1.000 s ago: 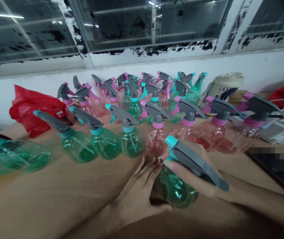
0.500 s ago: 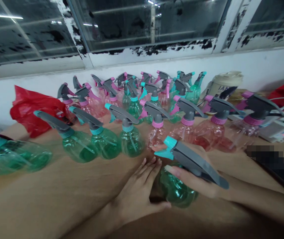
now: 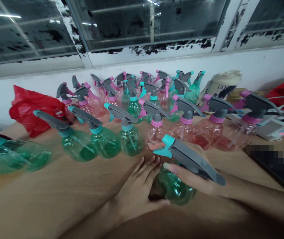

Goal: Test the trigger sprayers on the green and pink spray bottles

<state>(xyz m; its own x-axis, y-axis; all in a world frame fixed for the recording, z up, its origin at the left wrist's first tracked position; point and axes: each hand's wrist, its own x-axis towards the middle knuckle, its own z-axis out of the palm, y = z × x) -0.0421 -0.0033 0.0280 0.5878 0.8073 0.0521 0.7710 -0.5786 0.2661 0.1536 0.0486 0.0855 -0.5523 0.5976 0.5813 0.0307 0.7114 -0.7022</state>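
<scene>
A green spray bottle with a grey and teal trigger head stands on the brown table in front of me. My left hand curls round the bottle's left side, thumb underneath. My right hand grips the trigger head from behind, with a fingertip near the teal nozzle. Behind it stands a row of green spray bottles and pink spray bottles, all with heads fitted.
More pink and green bottles crowd the back by the white wall. A red plastic bag lies at the left, a cream lidded tub and a white device with cables at the right. A dark flat object lies right of my arm.
The trigger head has turned in my right hand, so its teal nozzle now shows pointing left. The left hand has stayed on the bottle's body.
</scene>
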